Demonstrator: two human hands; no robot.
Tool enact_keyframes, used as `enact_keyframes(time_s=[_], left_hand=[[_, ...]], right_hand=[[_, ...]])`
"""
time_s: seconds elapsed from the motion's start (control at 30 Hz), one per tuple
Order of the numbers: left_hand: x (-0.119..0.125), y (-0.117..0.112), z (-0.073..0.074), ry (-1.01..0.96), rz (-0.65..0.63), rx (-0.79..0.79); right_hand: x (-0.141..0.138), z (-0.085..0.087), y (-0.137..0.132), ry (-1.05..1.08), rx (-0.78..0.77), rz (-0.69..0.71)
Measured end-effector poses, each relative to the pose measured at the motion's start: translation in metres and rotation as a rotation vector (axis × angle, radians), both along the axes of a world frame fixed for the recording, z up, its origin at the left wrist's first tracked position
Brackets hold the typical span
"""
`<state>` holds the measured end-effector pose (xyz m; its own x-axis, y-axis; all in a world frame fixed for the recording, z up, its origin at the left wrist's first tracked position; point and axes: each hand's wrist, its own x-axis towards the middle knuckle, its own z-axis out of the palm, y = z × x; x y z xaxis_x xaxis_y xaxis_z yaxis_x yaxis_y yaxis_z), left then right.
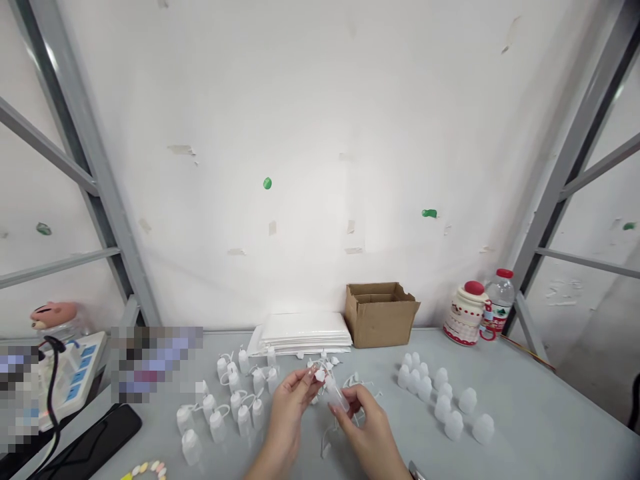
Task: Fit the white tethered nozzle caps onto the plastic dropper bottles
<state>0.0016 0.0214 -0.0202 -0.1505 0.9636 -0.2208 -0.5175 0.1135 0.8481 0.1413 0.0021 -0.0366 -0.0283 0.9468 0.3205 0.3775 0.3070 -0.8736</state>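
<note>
Between my two hands, over the middle of the table, is a small translucent white plastic bottle [336, 395], tilted. My right hand [369, 423] is closed around its body with thumb and fingers. At its upper end my left hand [293, 397] pinches a small white cap [321, 375]; whether the cap touches the bottle's neck is hard to tell. Loose white caps with thin straps [357, 381] lie around and partly behind my hands. Left of them stand several similar small bottles [243, 420] with caps and looped straps. Several frosted white pieces [443, 408], likely bottles without straps, stand to the right.
A stack of white flat packs [305, 330] and an open cardboard box [383, 323] sit against the wall. At the back right are a patterned jar [464, 319] and a water bottle [500, 297]. A black phone [93, 443], power strip [83, 373] and bead bracelet [150, 469] lie left.
</note>
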Motion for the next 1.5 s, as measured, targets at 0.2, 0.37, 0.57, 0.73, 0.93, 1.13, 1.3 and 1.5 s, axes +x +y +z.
enact_keyframes(time_s=[0.2, 0.37, 0.57, 0.73, 0.93, 1.13, 1.3, 1.5], left_hand=[[-0.001, 0.002, -0.002, 0.152, -0.055, 0.066], [-0.001, 0.002, -0.003, 0.181, -0.073, 0.088], [0.002, -0.002, -0.004, 0.114, -0.105, 0.042], [0.003, -0.003, -0.004, 0.111, -0.116, 0.047], [0.000, -0.004, 0.002, 0.201, -0.111, 0.103], [0.001, -0.005, 0.008, 0.232, -0.126, 0.146], [0.002, -0.004, 0.010, 0.277, -0.091, 0.153], [-0.005, -0.002, 0.013, 0.345, -0.175, 0.161]], right_hand=[[0.002, -0.001, 0.002, -0.046, 0.005, 0.031], [0.004, -0.004, 0.001, -0.181, 0.104, 0.030], [0.006, -0.014, 0.003, -0.366, 0.294, 0.002], [0.007, -0.020, 0.004, -0.322, 0.382, 0.011], [0.005, -0.006, 0.010, 0.149, -0.059, 0.085], [0.004, -0.003, 0.022, 0.534, -0.376, 0.204], [0.002, -0.001, 0.019, 0.566, -0.462, 0.225], [0.005, 0.005, 0.017, 0.567, -0.455, 0.274]])
